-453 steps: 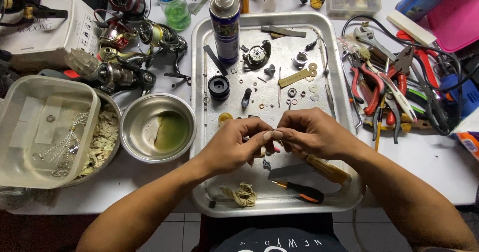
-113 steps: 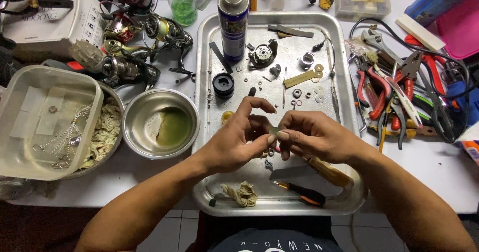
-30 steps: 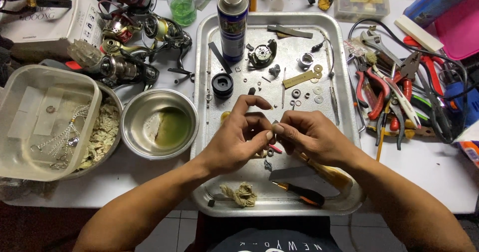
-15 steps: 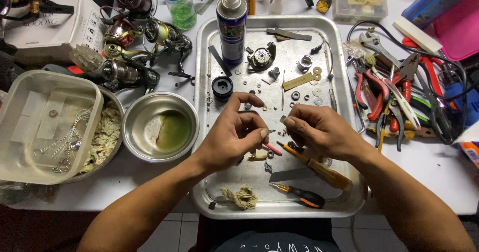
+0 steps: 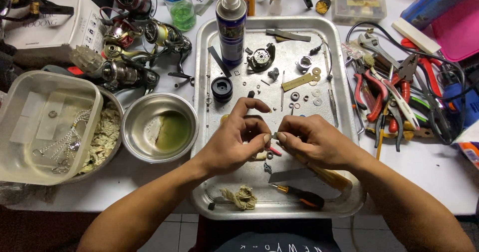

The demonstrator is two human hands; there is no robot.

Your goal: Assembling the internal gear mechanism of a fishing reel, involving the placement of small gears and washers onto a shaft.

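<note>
We cannot make out the tiny part (image 5: 274, 136) pinched between our left hand (image 5: 234, 144) and right hand (image 5: 312, 142); our fingers cover it.

We see a white cardboard box (image 5: 47, 25) at far left, a blue-labelled spray can (image 5: 230, 30) on the tray, a green-liquid bottle (image 5: 177, 5) behind

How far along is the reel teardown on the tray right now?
Done: small washers, a black cap and a reel body lie spread on the metal tray. In hand: left hand and right hand pinch a tiny part together. Left: whole reels wait beside the tray.
</note>
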